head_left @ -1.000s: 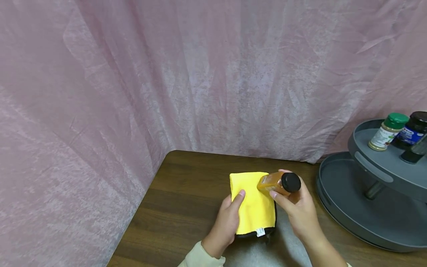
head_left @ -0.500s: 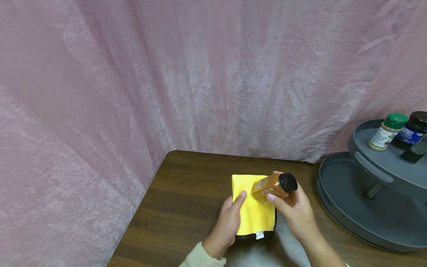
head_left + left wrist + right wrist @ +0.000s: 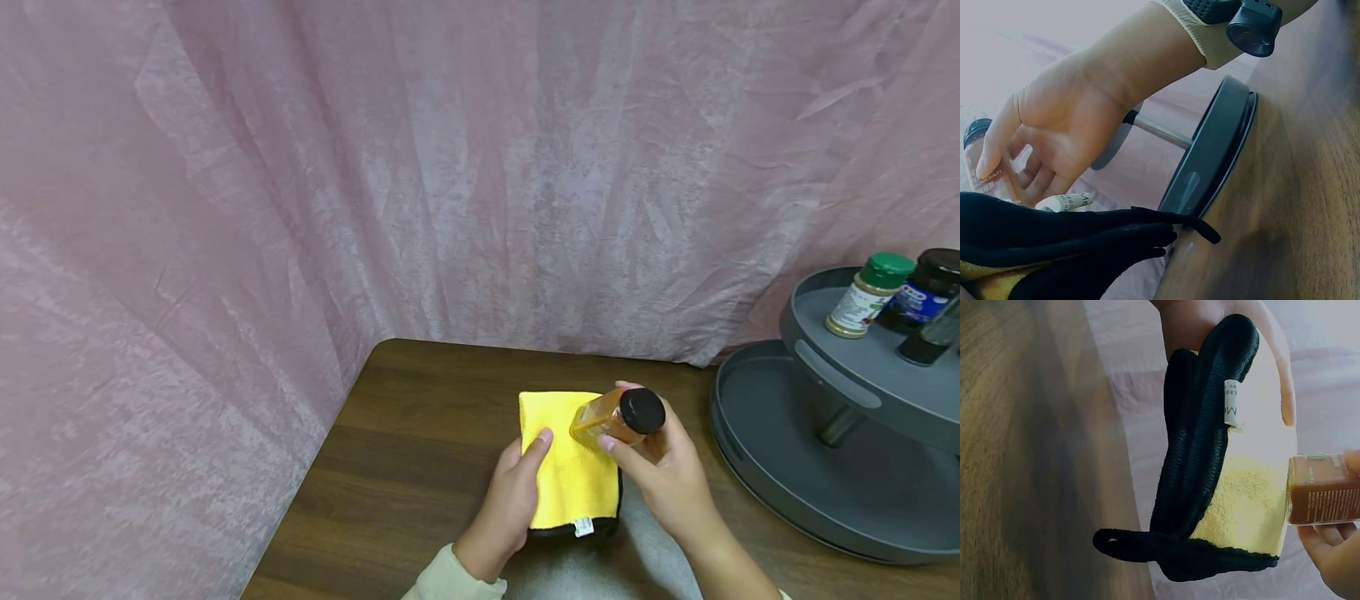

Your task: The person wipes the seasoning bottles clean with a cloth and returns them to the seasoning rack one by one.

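Note:
My left hand [image 3: 504, 500] grips a folded yellow cloth [image 3: 573, 492] with black edging and a white tag, its thumb lying over the front. Between the thumb and fingers of my right hand [image 3: 678, 483] is a spice jar [image 3: 598, 419] with a black cap and orange-brown contents. The jar is tilted, cap toward the head camera, and its base meets the upper right of the cloth's yellow face. In the right wrist view, the jar's flat base end [image 3: 1316, 490] sits right at the cloth's face, and a black loop [image 3: 1125, 544] hangs from the cloth's corner.
A grey two-tier turntable rack [image 3: 810, 517] stands on the wooden table [image 3: 390, 450] at right. Its upper tier carries a green-capped spice jar [image 3: 862, 304], a dark jar with a blue label [image 3: 918, 300] and a clear, dark-based container [image 3: 933, 337]. Pink curtain [image 3: 480, 183] hangs behind.
The jar has shifted left and slightly down across the cloth, then a little back to the right, with its tilt changing. My left hand and the cloth stay nearly in place.

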Tool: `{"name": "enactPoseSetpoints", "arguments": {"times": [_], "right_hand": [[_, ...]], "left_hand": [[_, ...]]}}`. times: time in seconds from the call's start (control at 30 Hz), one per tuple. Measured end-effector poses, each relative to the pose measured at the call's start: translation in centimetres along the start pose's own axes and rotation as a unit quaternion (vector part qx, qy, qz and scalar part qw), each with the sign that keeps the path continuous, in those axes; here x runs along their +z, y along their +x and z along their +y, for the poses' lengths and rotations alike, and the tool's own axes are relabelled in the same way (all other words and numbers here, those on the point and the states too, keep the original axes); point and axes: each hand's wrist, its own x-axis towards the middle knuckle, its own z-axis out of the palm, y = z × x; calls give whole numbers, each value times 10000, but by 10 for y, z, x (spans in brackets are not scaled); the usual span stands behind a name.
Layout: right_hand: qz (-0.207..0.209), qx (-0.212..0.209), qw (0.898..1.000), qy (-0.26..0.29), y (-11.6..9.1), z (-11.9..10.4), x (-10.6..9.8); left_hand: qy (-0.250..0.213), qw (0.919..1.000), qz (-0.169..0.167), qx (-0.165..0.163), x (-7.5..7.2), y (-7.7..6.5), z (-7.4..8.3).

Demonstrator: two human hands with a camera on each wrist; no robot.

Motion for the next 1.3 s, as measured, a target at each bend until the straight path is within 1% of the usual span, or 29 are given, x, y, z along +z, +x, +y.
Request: {"name": "enactPoseSetpoints", "arguments": {"times": [0.23,0.47,0.73,1.07,1.2,1.3], "right_hand": [[350,-46,9993,-109,0,3,-1],[453,-98,9988,-127,2,1,-2],[717,-256,9970,153,3,0,3],[829,-184,9964,-44,7,-4,-4],[788,-346,9961,-193,10,-9,-10],[713,-570,9951,-370,13,-14,-15]], "left_hand": [[81,9999,-105,-21,1,-1,0],[-41,10000,46,-38,5,1,-1],[64,10000,11,-20,3,1,-1],[233,9997,-53,19,1,2,-4],[263,9996,28,80,1,3,-3],[287,9995,97,101,0,3,-2]]}}
